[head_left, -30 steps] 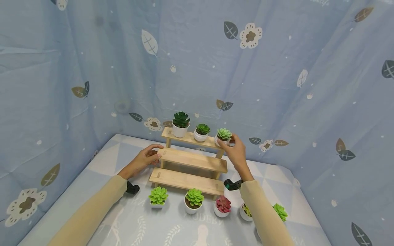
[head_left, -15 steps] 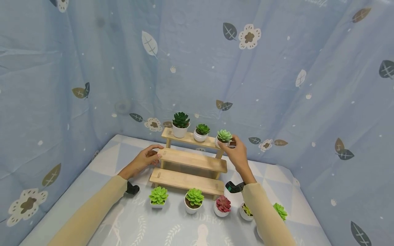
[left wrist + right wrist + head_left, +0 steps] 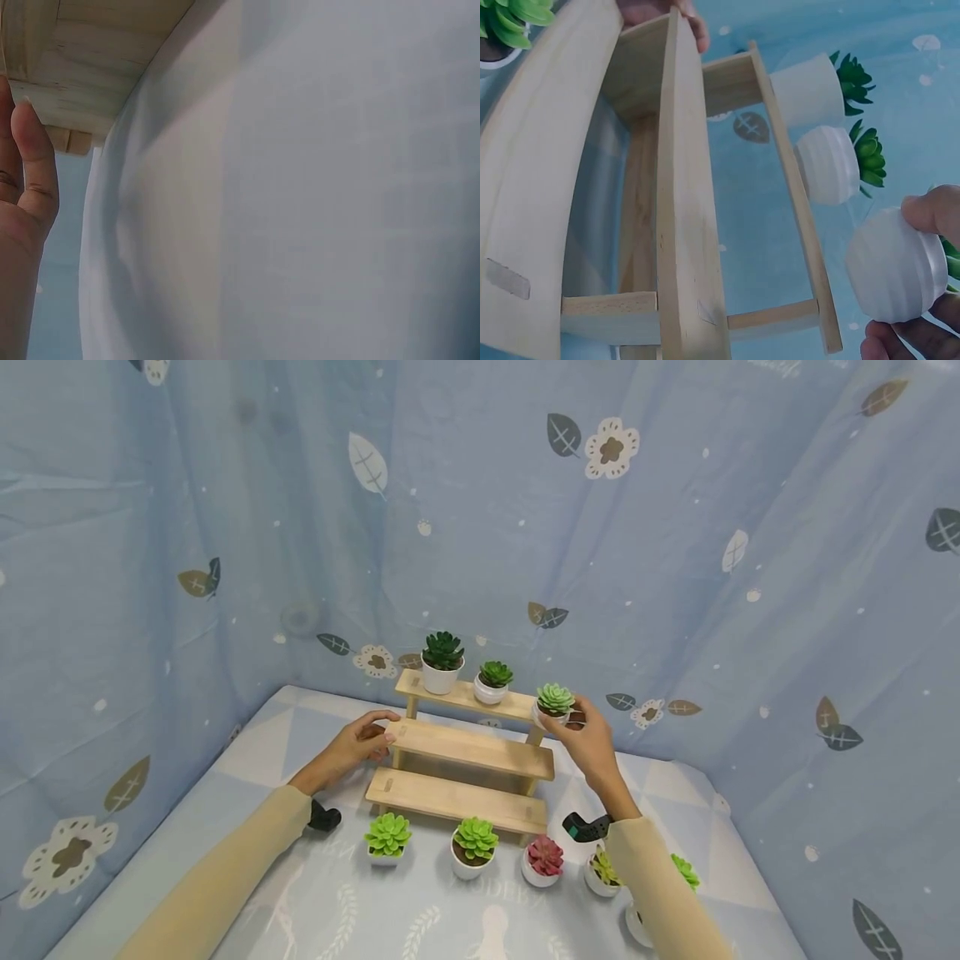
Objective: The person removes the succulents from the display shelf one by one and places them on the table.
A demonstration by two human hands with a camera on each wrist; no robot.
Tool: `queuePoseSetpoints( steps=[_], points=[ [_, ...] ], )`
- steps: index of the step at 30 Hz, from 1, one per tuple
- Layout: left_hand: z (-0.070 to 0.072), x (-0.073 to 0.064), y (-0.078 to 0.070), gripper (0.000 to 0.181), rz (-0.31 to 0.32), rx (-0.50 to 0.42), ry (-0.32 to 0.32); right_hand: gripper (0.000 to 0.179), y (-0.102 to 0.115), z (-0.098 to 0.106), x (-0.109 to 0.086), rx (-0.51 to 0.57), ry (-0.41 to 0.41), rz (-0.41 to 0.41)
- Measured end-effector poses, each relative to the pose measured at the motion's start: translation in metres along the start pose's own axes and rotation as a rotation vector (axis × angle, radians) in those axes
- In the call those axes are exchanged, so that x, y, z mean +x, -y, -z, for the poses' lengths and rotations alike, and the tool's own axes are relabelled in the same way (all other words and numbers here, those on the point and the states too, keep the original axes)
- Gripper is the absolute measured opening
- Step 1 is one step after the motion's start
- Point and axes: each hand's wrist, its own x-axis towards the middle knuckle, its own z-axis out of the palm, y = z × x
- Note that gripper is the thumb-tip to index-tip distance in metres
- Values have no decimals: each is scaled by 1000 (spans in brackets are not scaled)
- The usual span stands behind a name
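Observation:
My right hand (image 3: 592, 742) pinches the white ribbed pot of a pale green succulent (image 3: 555, 700) between thumb and fingers. In the right wrist view this pot (image 3: 895, 266) is apart from the top shelf, off its right end. My left hand (image 3: 348, 753) grips the left end of the middle shelf of a three-step wooden plant stand (image 3: 472, 749). Its fingers (image 3: 36, 154) are against the wood in the left wrist view. On the top shelf stand a dark green succulent (image 3: 442, 662) in a tall white pot and a smaller green succulent (image 3: 491, 682).
Before the stand, a row of potted succulents sits on the patterned cloth (image 3: 420, 918): a bright green one (image 3: 387, 839), another green one (image 3: 474, 847), a red one (image 3: 543, 860) and a yellow-green one (image 3: 602, 871). More pots are partly behind the right sleeve. A blue curtain (image 3: 480, 527) hangs behind.
My right hand has moved the pale green succulent off the top shelf's right end, to the right and toward me. The left hand stays at the stand.

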Motion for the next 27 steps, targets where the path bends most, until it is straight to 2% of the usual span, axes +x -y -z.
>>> queuePoseSetpoints(
  steps=[7, 9, 17, 27],
  points=[
    [-2, 1, -3, 58, 4, 9, -3, 84, 2, 9, -12, -14, 24, -25],
    [-2, 0, -3, 60, 3, 12, -5, 83, 3, 10, -15, -16, 32, -19],
    [0, -2, -1, 50, 10, 11, -12, 76, 2, 14, -29, -40, 54, 21],
    [0, 0, -3, 51, -2, 0, 0, 77, -7, 24, -45, -61, 69, -17]
  ],
)
